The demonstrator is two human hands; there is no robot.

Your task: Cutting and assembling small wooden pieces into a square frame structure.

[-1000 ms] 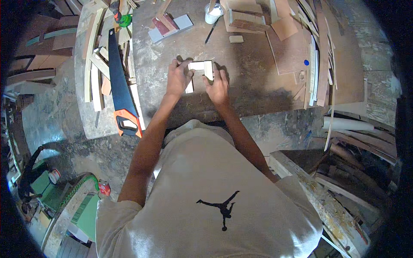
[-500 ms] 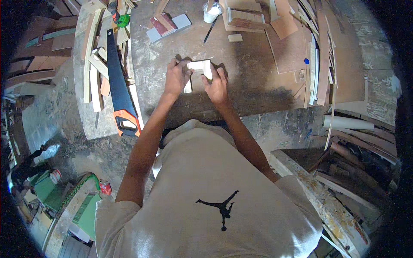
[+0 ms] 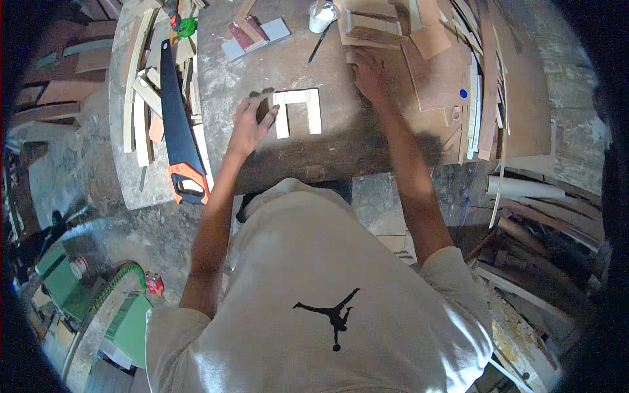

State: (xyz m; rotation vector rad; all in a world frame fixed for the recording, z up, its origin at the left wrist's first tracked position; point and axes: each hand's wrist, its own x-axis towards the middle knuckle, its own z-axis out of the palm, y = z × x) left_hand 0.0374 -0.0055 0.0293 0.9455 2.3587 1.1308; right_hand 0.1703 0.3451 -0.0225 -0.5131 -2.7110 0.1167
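A small three-sided frame of pale wood strips point(image 3: 314, 111) lies flat on the brown worktable point(image 3: 216, 85), its gap toward me. Close by its left side is my left hand point(image 3: 247, 123), thumb and fingers apart and nothing in them. The fingertips are close to the frame's upper left corner; whether they touch it is unclear. My right hand point(image 3: 370, 75) reaches out beyond the frame to the right, low over the table in shadow. Its fingers are too dark and blurred to read, and the spot where a small wood block lay is hidden by them.
A handsaw with an orange handle point(image 3: 188, 184) lies at the left by wood strips. Farther off are a grey block point(image 3: 275, 30), a white cup point(image 3: 321, 18) and a dark thin tool point(image 3: 318, 46). Wood boards point(image 3: 429, 78) and long strips point(image 3: 481, 92) line the right side.
Both hands have let go of the wood frame, which now lies fully in view. My right hand has moved forward and right, over the small block's place; my left hand has shifted slightly left.
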